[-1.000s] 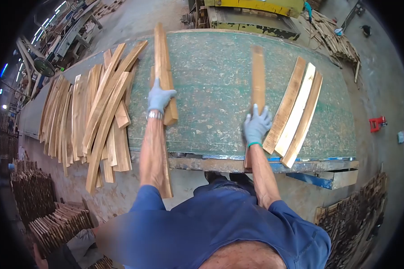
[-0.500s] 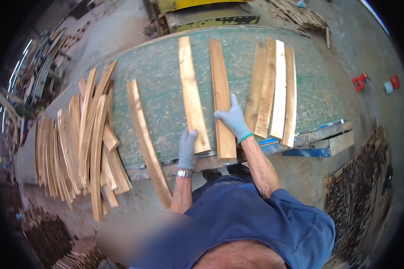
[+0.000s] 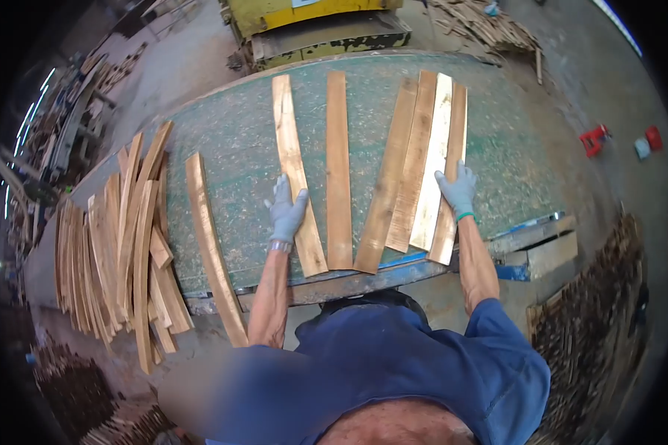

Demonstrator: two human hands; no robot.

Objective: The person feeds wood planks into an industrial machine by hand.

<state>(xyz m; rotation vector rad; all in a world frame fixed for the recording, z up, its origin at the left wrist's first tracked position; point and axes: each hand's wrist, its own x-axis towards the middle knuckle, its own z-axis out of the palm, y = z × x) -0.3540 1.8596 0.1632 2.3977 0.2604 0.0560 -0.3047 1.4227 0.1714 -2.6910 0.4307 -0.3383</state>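
My left hand [image 3: 286, 211], in a grey glove, has its fingers spread and lies along the left edge of a long pale wooden board [image 3: 291, 141]. Its thumb touches that board. My right hand [image 3: 459, 191], gloved with a green cuff, spans the rightmost wooden board [image 3: 450, 211], thumb on the left and fingers at the outer edge. Beside that board lie a bright board [image 3: 432, 163] and two browner ones, edges close or overlapping. A separate brown board [image 3: 338, 170] lies between the pale board and this group.
The green worktable [image 3: 237, 119] carries a heap of curved boards [image 3: 137, 245] at the left and one curved board [image 3: 211, 245] apart, overhanging the front edge. A yellow machine [image 3: 312, 30] stands beyond. Stacked wood [image 3: 590, 297] is on the floor at right.
My right hand has left the brown board and moved right onto the rightmost board. The brown board now lies straighter. My left hand has moved up along the pale board, its fingers spreading.
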